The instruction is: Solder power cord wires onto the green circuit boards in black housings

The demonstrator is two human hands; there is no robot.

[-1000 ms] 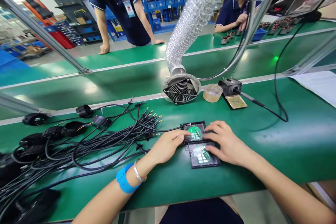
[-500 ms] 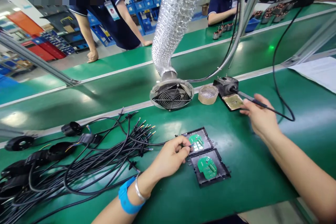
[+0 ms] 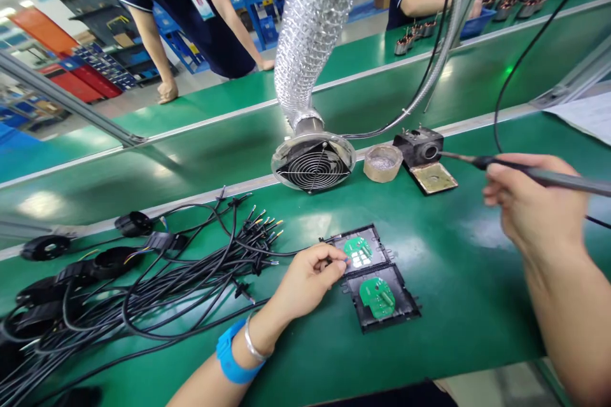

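Note:
My left hand (image 3: 310,280) pinches the end of a black cable (image 3: 291,253) over the upper green circuit board (image 3: 357,249), which lies in a black tray (image 3: 384,253). Coloured wire tips barely show at the fingertips. Just below lies a second black tray (image 3: 405,302) with another green circuit board (image 3: 378,297). My right hand (image 3: 539,210) grips a soldering iron (image 3: 539,175) by its dark handle. The iron's thin tip points left, close to the mouth of the black iron stand (image 3: 422,146), whose yellowish sponge pad (image 3: 433,177) sits in front.
A fume extractor fan (image 3: 315,165) hangs from a silver duct (image 3: 310,32) behind the boards. Beside it stands a tape roll (image 3: 382,163). A heap of black cables (image 3: 191,292) covers the left. Two people are across the bench, one with a hand (image 3: 168,90) on it.
My right hand has drawn the soldering iron out of its stand, moving right and nearer. My left hand stays at the upper board with the cable.

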